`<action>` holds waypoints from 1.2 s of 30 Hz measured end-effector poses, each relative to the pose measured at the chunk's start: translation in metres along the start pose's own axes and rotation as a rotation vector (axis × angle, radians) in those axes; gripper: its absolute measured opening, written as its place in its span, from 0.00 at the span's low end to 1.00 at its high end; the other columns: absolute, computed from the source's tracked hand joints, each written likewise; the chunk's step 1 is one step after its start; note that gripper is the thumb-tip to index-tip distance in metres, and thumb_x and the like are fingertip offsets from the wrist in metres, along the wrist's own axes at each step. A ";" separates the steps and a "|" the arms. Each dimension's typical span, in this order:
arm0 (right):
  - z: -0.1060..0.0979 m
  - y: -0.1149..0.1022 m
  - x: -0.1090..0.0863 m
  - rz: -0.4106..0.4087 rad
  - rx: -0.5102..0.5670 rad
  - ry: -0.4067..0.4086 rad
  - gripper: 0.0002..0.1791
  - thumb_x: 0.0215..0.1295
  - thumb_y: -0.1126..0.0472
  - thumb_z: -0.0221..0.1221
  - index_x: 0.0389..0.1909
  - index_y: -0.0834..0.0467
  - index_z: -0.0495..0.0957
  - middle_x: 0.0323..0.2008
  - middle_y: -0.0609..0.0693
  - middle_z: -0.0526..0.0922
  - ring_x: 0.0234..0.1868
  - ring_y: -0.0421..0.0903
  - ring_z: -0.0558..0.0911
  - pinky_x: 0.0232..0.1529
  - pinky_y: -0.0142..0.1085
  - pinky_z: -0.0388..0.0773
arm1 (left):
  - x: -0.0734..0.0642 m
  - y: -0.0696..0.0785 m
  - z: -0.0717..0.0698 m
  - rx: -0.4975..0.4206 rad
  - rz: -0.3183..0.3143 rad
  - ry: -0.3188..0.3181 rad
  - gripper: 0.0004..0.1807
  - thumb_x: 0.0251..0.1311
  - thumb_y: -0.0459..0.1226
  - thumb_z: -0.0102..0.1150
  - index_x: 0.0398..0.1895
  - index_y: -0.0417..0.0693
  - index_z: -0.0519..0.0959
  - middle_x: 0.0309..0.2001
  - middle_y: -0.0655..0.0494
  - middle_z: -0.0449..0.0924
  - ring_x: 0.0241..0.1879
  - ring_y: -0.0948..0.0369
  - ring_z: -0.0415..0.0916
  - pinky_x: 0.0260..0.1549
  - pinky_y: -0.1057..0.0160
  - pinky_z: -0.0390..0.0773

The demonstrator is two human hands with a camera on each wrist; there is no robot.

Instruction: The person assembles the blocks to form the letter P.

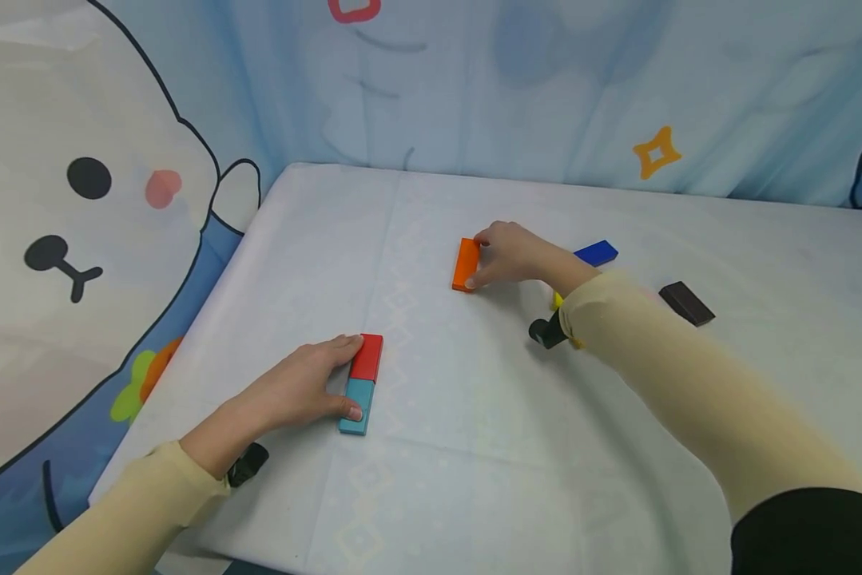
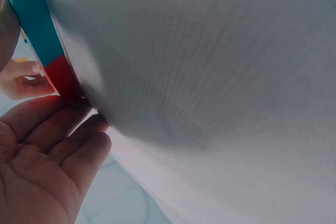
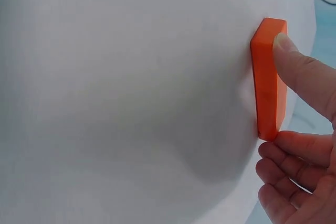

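Observation:
On the white-covered table, a red block (image 1: 367, 357) and a teal block (image 1: 357, 406) lie end to end in one line. My left hand (image 1: 297, 387) holds this pair lengthwise, its fingertips at the red block's far end and its thumb on the teal one. Further back, my right hand (image 1: 513, 255) pinches an orange block (image 1: 466, 265) by its ends, thumb at the near end and index finger at the far end. In the right wrist view the orange block (image 3: 266, 82) sits at the cloth, with the other fingers curled below it.
A blue block (image 1: 597, 253) lies behind my right wrist, and a yellow block (image 1: 557, 300) is mostly hidden under it. Farther right is a black block (image 1: 686, 303). A blue patterned curtain (image 1: 474, 96) hangs along the table's back edge.

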State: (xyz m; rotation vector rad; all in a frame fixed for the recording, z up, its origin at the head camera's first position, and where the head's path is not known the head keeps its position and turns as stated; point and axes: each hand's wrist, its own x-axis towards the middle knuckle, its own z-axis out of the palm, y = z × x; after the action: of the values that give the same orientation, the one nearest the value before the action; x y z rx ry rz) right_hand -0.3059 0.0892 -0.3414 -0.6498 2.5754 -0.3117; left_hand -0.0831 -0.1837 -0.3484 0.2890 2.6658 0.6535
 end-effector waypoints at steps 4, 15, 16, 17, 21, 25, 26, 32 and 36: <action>0.006 -0.010 -0.002 -0.041 -0.003 0.013 0.47 0.62 0.48 0.70 0.74 0.68 0.63 0.71 0.66 0.68 0.72 0.62 0.67 0.76 0.55 0.65 | 0.000 0.000 0.000 0.001 0.004 0.000 0.51 0.54 0.43 0.77 0.78 0.38 0.60 0.77 0.41 0.62 0.77 0.42 0.60 0.73 0.43 0.67; 0.019 -0.034 -0.005 -0.107 0.033 0.035 0.46 0.61 0.49 0.71 0.73 0.68 0.65 0.71 0.65 0.69 0.72 0.61 0.67 0.76 0.53 0.65 | 0.000 0.000 0.001 0.000 0.007 0.002 0.51 0.54 0.43 0.77 0.78 0.38 0.60 0.77 0.41 0.63 0.77 0.42 0.60 0.73 0.43 0.67; 0.021 -0.036 -0.005 -0.113 0.038 0.037 0.46 0.61 0.49 0.71 0.73 0.68 0.65 0.71 0.65 0.69 0.72 0.61 0.67 0.76 0.52 0.65 | 0.000 0.000 0.001 0.001 0.006 0.001 0.51 0.55 0.43 0.77 0.78 0.38 0.60 0.77 0.41 0.63 0.77 0.42 0.60 0.73 0.44 0.67; 0.023 -0.038 -0.004 -0.116 0.043 0.039 0.46 0.61 0.49 0.72 0.73 0.67 0.65 0.71 0.64 0.70 0.72 0.61 0.67 0.76 0.52 0.65 | 0.000 0.001 0.001 0.002 0.005 0.000 0.51 0.54 0.43 0.77 0.78 0.38 0.60 0.77 0.41 0.63 0.77 0.42 0.60 0.73 0.44 0.67; 0.028 -0.045 -0.004 -0.137 0.053 0.044 0.46 0.60 0.48 0.72 0.73 0.67 0.66 0.70 0.64 0.71 0.71 0.60 0.68 0.76 0.51 0.66 | 0.000 0.002 0.000 0.001 0.001 -0.004 0.51 0.54 0.43 0.77 0.78 0.38 0.60 0.77 0.42 0.63 0.77 0.43 0.60 0.72 0.44 0.67; 0.033 -0.053 -0.005 -0.145 0.062 0.040 0.46 0.60 0.48 0.72 0.73 0.66 0.66 0.70 0.63 0.70 0.72 0.60 0.67 0.76 0.50 0.66 | 0.000 0.002 0.000 -0.003 -0.007 -0.012 0.51 0.54 0.43 0.77 0.78 0.38 0.60 0.77 0.42 0.63 0.77 0.43 0.60 0.73 0.44 0.67; 0.034 -0.054 -0.005 -0.148 0.065 0.041 0.46 0.60 0.48 0.72 0.73 0.66 0.66 0.70 0.63 0.70 0.72 0.59 0.67 0.76 0.50 0.66 | 0.001 0.002 0.000 -0.005 -0.012 -0.014 0.51 0.54 0.43 0.77 0.78 0.39 0.60 0.77 0.43 0.63 0.77 0.43 0.60 0.73 0.44 0.67; 0.041 -0.063 -0.007 -0.174 0.080 0.056 0.45 0.60 0.49 0.72 0.73 0.66 0.67 0.70 0.62 0.72 0.72 0.59 0.68 0.76 0.50 0.67 | 0.002 0.002 0.000 0.000 -0.025 -0.023 0.51 0.54 0.43 0.77 0.79 0.39 0.60 0.78 0.43 0.62 0.77 0.43 0.60 0.72 0.45 0.68; 0.045 -0.069 -0.007 -0.188 0.090 0.067 0.45 0.59 0.49 0.73 0.73 0.65 0.67 0.70 0.61 0.72 0.72 0.58 0.68 0.75 0.49 0.67 | 0.003 0.002 0.000 0.008 -0.031 -0.024 0.52 0.54 0.44 0.77 0.79 0.40 0.60 0.78 0.43 0.62 0.77 0.44 0.60 0.72 0.44 0.68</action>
State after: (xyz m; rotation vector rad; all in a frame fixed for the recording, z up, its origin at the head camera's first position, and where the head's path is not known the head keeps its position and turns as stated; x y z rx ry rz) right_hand -0.2516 0.0290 -0.3553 -0.8634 2.5501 -0.5151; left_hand -0.0855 -0.1809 -0.3484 0.2551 2.6455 0.6260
